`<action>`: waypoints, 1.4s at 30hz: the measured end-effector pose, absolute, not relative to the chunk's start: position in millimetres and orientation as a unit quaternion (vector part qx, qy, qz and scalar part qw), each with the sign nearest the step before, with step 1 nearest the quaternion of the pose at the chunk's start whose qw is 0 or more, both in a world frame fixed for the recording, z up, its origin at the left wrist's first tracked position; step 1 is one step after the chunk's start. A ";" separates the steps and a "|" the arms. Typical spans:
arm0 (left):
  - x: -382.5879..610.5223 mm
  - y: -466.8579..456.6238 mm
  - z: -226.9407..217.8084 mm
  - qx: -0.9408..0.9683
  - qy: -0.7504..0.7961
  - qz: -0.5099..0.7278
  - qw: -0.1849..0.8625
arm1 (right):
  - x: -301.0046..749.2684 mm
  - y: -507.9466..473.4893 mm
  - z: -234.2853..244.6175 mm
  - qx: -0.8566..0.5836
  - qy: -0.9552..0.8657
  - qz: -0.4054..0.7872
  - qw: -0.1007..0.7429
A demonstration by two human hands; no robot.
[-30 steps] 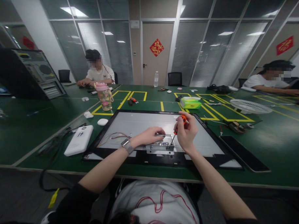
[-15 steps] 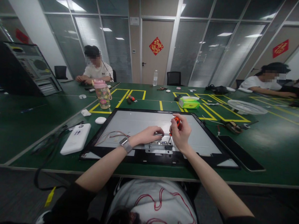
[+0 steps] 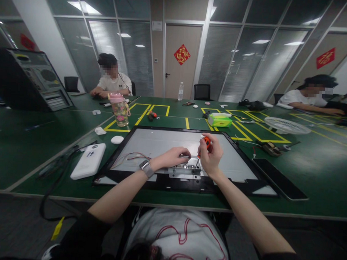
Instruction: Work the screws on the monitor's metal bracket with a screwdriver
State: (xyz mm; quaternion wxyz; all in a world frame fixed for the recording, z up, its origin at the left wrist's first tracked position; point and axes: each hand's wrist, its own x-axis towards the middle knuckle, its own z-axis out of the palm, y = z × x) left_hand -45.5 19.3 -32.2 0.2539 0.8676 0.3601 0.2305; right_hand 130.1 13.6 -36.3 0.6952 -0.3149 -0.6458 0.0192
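Observation:
A black-framed display panel (image 3: 150,138) with a pale grey back lies flat on the table. At its near edge sits a metal bracket (image 3: 185,176). My left hand (image 3: 172,156), with a watch (image 3: 145,166) on its wrist, has its fingers bent round the bracket's far side; the fingertips are partly hidden. Closed round an orange and black screwdriver (image 3: 207,142) is my right hand (image 3: 211,156). The screwdriver's shaft slants down to the bracket's right end; its tip is too small to make out. Thin wires (image 3: 129,155) lie on the panel at left.
Left of the panel are a white power bank (image 3: 88,162), a white oval object (image 3: 117,139) and a pink-lidded bottle (image 3: 119,111). A black phone (image 3: 278,178) lies at right. Farther back are a green packet (image 3: 219,119) and a white fan grille (image 3: 287,125). Two people sit across the table.
Both hands stay almost where they were, with the screwdriver still on the bracket. The whole view has shifted very slightly.

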 end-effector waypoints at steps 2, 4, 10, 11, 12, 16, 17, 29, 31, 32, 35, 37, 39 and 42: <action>-45.1 19.8 -32.6 0.868 0.361 0.230 0.254 | 129.3 10.7 -36.1 -0.301 -0.656 -0.001 0.692; -44.8 19.9 -32.7 0.867 0.360 0.230 0.256 | 129.0 7.3 -33.8 -0.276 -0.667 -0.012 0.692; -49.8 21.7 -30.4 0.871 0.395 0.214 0.200 | 129.7 7.1 -15.4 -0.260 -0.668 0.184 0.672; -52.0 23.0 -29.6 0.871 0.415 0.203 0.165 | 130.2 9.0 -12.5 -0.253 -0.660 0.246 0.664; -54.6 24.4 -28.6 0.872 0.434 0.192 0.124 | 131.0 11.0 -10.0 -0.243 -0.647 0.318 0.649; -64.0 29.9 -25.4 0.871 0.468 0.145 0.047 | 135.4 14.6 -2.5 -0.194 -0.611 0.512 0.572; -65.2 30.6 -25.0 0.870 0.473 0.134 0.042 | 136.0 13.9 -0.9 -0.182 -0.608 0.529 0.563; -62.5 31.4 -33.3 0.864 0.490 0.099 0.055 | 134.2 3.4 4.0 -0.081 -0.536 0.693 0.475; -62.7 31.3 -33.4 0.862 0.494 0.097 0.054 | 135.1 4.0 3.6 -0.084 -0.547 0.684 0.476; -62.5 30.8 -32.8 0.862 0.496 0.095 0.054 | 135.1 4.2 3.6 -0.086 -0.554 0.676 0.479; -61.0 28.6 -29.9 0.860 0.499 0.090 0.052 | 134.2 4.8 3.5 -0.094 -0.572 0.636 0.508; -59.9 27.5 -28.0 0.859 0.502 0.089 0.054 | 134.0 5.4 3.1 -0.109 -0.576 0.604 0.539; -59.4 27.1 -27.2 0.857 0.504 0.090 0.057 | 134.7 6.5 2.3 -0.126 -0.577 0.584 0.557; -59.6 27.5 -27.4 0.856 0.505 0.092 0.061 | 136.3 8.4 0.9 -0.151 -0.571 0.585 0.556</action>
